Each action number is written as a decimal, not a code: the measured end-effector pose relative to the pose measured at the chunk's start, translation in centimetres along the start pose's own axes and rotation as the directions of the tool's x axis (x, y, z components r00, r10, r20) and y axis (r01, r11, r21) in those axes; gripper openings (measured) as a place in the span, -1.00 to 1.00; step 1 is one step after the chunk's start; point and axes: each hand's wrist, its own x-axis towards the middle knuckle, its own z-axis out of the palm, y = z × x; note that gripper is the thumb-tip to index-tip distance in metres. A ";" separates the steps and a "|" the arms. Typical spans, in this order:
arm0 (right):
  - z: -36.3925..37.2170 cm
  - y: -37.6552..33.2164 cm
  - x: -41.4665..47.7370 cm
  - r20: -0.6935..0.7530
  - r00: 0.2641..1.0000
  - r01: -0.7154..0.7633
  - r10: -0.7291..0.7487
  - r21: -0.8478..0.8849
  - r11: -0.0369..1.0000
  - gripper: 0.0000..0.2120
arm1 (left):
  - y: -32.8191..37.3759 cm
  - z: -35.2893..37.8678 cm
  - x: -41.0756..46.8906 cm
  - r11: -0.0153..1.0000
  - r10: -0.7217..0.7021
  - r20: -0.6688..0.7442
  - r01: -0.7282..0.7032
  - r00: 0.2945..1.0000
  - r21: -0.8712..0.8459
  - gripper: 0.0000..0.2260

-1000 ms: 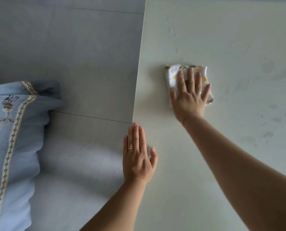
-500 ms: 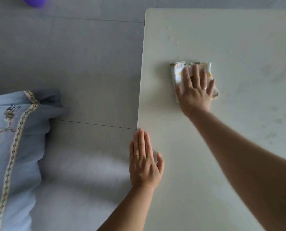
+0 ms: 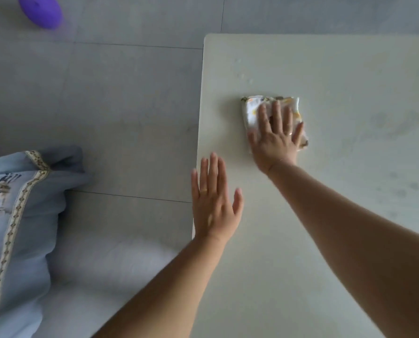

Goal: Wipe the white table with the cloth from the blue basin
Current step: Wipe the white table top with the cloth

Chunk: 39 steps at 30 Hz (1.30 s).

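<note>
Mid-wipe, looks like. Right hand (image 3: 275,137) spread wide and flat, palm down on the folded cloth (image 3: 254,111), pinning it rather than gripping it. Cloth sitting on the white surface (image 3: 325,240) toward the far left corner, not far from the left edge. Left hand (image 3: 214,203) also open and flat, holding nothing, resting right at that left edge with the outer fingers hanging over it.

Stuff that could go sideways, just guessing:
- Flat palm only, so a fast stroke could slide off the cloth or bunch it up.
- Sweeping left could push the cloth off the edge onto the grey tiled floor (image 3: 118,106).
- Droplets (image 3: 243,75) beyond the cloth and faint smudges (image 3: 403,189) out right easy to miss.
- Leaning on that left hand so close to the edge, maybe a slip.
</note>
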 end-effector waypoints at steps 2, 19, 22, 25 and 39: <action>0.5 -1.8 -1.0 0.044 0.994 0.098 -0.097 -0.014 0.995 -0.42 | -0.3 0.2 3.8 0.998 -0.030 -0.031 0.032 0.999 0.047 -0.43; -0.9 0.4 7.9 -0.046 0.999 -0.014 0.011 -0.067 0.998 -0.40 | -1.1 1.2 8.9 0.993 -0.119 0.021 0.118 0.993 0.029 -0.42; 0.2 -3.9 5.9 -0.025 0.995 0.092 -0.094 -0.050 0.994 -0.43 | -0.9 1.0 9.0 0.992 -0.122 0.024 0.121 0.992 0.029 -0.43; 0.0 -4.5 5.2 0.091 0.887 0.460 -0.452 -0.120 0.879 -0.47 | -0.7 0.8 9.1 0.992 -0.120 0.038 0.119 0.992 0.031 -0.43; -0.1 -7.8 10.1 0.093 0.865 0.501 -0.493 -0.102 0.859 -0.45 | -0.8 1.1 9.1 0.992 -0.127 0.033 0.127 0.991 0.005 -0.42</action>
